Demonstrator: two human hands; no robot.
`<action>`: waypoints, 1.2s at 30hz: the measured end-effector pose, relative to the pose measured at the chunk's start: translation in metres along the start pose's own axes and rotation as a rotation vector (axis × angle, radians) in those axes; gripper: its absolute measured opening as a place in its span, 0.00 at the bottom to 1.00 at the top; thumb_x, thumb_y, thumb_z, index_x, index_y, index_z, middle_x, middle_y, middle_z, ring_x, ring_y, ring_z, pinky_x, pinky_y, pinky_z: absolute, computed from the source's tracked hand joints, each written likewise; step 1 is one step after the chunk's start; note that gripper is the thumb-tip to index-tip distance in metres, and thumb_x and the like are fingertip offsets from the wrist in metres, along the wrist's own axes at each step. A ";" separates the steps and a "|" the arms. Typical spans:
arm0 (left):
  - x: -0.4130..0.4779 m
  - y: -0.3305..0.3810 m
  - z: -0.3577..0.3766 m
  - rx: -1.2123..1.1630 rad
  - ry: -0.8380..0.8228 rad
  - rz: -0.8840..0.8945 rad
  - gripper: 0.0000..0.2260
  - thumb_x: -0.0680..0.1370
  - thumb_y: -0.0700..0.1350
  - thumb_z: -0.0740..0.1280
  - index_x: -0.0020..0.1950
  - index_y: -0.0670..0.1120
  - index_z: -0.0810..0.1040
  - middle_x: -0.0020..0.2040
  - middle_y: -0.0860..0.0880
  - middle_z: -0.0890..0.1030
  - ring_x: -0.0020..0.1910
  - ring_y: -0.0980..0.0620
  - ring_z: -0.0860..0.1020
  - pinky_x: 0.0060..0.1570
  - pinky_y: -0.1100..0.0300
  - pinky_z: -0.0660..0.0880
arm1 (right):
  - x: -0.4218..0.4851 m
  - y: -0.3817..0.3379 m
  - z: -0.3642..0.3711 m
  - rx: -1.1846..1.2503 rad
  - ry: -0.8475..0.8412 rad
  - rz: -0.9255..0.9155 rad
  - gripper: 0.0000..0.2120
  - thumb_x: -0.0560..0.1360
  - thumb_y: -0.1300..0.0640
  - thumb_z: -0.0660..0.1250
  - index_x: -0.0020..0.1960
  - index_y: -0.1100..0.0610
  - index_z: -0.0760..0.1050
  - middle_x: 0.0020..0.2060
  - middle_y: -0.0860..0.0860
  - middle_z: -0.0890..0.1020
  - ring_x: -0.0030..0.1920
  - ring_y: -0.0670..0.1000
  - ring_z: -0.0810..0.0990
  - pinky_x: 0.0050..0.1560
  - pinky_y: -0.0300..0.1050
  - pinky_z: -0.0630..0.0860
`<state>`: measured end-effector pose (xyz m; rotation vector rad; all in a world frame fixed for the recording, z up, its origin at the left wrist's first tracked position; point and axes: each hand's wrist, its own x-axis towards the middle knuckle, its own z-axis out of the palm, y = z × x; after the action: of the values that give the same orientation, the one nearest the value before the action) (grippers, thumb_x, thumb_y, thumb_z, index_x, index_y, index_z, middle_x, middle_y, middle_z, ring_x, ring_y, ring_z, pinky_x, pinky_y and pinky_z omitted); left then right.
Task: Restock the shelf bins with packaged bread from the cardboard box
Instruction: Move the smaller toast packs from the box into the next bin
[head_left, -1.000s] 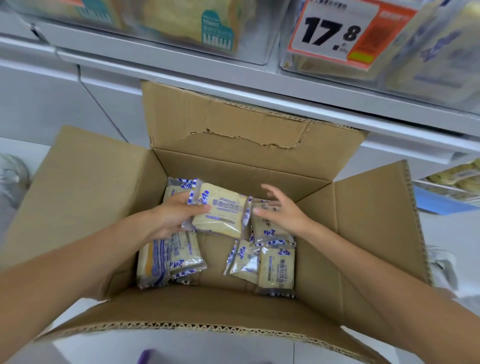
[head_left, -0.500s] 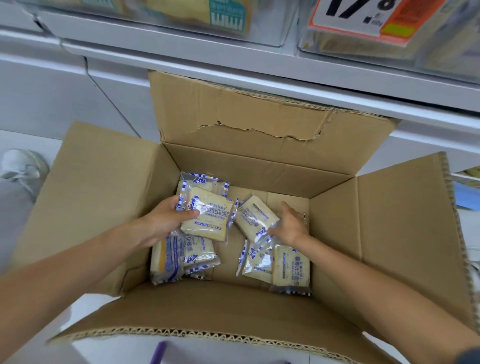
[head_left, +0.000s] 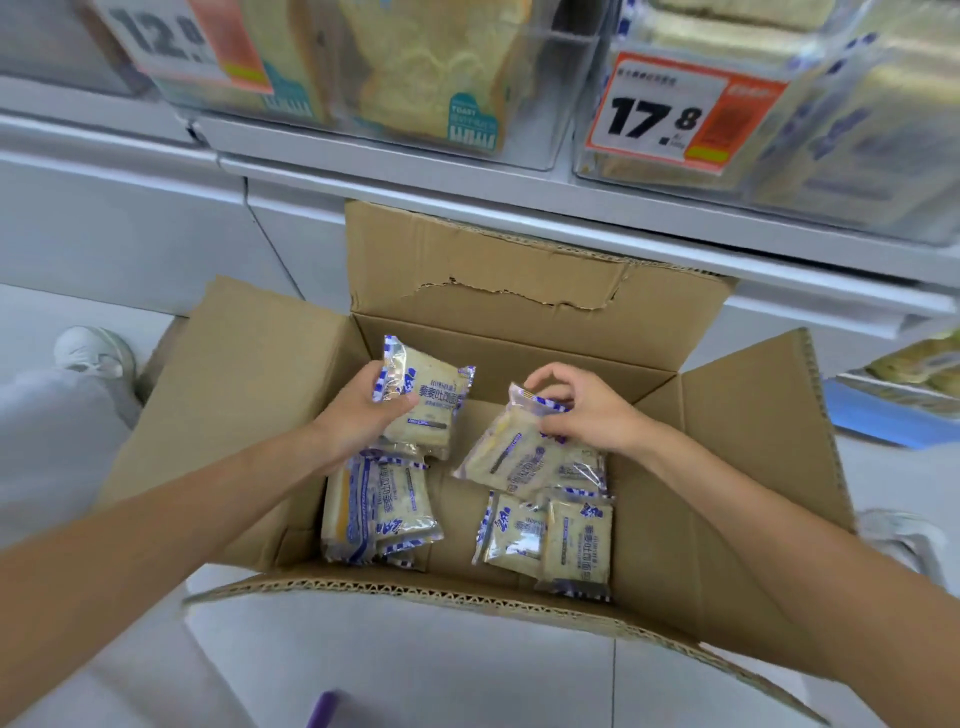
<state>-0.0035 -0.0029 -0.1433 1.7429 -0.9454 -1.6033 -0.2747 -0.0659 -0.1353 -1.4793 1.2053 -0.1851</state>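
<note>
While left hand (head_left: 358, 410) grips packet (head_left: 432, 402), right hand (head_left: 589, 410) pinches second packet (head_left: 511, 457)

Up beyond your right hand (head_left: 589, 410), the price tag (head_left: 670, 117) reads 17.8; above your left hand (head_left: 363, 410), a bread bag label (head_left: 470, 122) says TOAST.

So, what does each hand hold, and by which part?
Left hand grips one bread packet by its left edge; right hand pinches a second packet at its top.

Shelf bins (head_left: 883, 197) blurred, cut off by top edge
</note>
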 end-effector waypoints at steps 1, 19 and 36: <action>-0.005 0.011 0.005 0.003 -0.060 0.016 0.14 0.79 0.45 0.68 0.63 0.49 0.71 0.58 0.46 0.82 0.53 0.47 0.83 0.55 0.46 0.80 | -0.002 -0.016 0.000 -0.032 0.001 -0.047 0.16 0.72 0.70 0.70 0.51 0.51 0.74 0.49 0.49 0.83 0.35 0.41 0.79 0.39 0.39 0.76; -0.071 0.122 0.037 -0.363 -0.187 0.114 0.25 0.70 0.45 0.75 0.65 0.48 0.72 0.54 0.46 0.85 0.52 0.48 0.84 0.50 0.47 0.82 | -0.063 -0.090 -0.014 0.194 0.327 -0.074 0.15 0.75 0.56 0.72 0.60 0.54 0.77 0.54 0.50 0.82 0.52 0.49 0.81 0.55 0.43 0.79; -0.089 0.229 0.106 0.090 0.184 0.597 0.20 0.70 0.60 0.74 0.54 0.50 0.75 0.47 0.54 0.81 0.46 0.54 0.79 0.43 0.60 0.74 | -0.119 -0.147 -0.108 0.618 0.390 -0.168 0.29 0.71 0.54 0.75 0.67 0.54 0.66 0.57 0.53 0.83 0.53 0.55 0.84 0.46 0.54 0.82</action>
<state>-0.1373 -0.0581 0.0816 1.4414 -1.3049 -1.0142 -0.3219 -0.0752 0.0774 -1.0149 1.1779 -0.9108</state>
